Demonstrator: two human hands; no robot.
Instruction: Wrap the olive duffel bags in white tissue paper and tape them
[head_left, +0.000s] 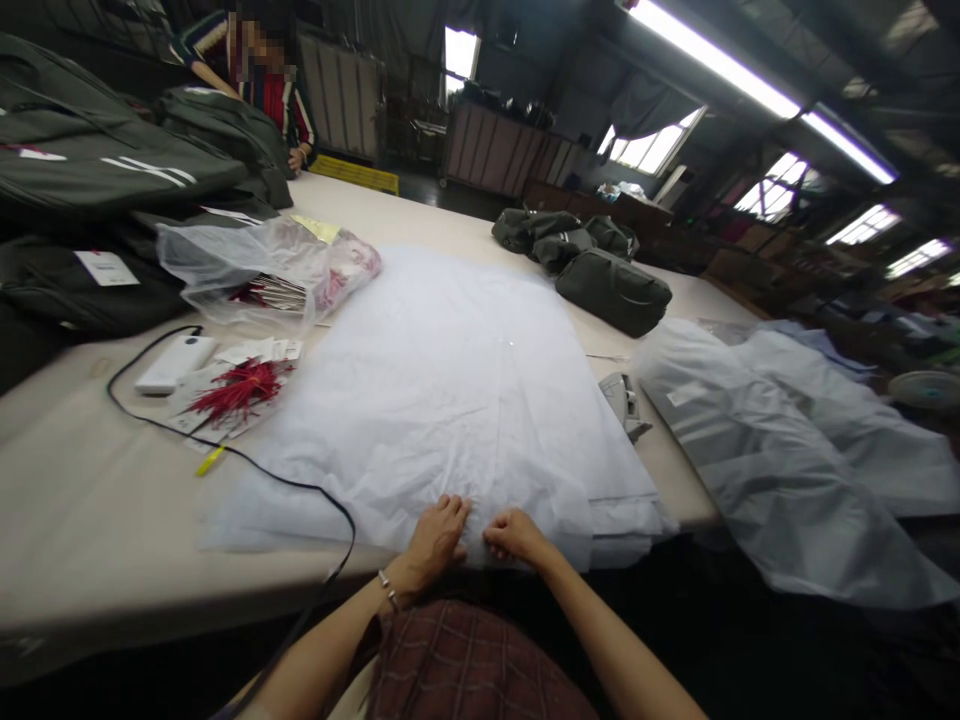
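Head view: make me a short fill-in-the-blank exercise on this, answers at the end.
The hand with a bracelet at its wrist is the ____ one.
The plastic sheeting at the right hand is ____ in colour.
The strings are ____ in colour.

Missing words: left; white; red.

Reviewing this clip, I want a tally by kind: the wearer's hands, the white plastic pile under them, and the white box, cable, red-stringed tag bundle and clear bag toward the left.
Hands: 2 (left hand, right hand)
White pile: 1
White box: 1
Cable: 1
Tag bundle: 1
Clear bag: 1
Total: 7, counting the pile as one
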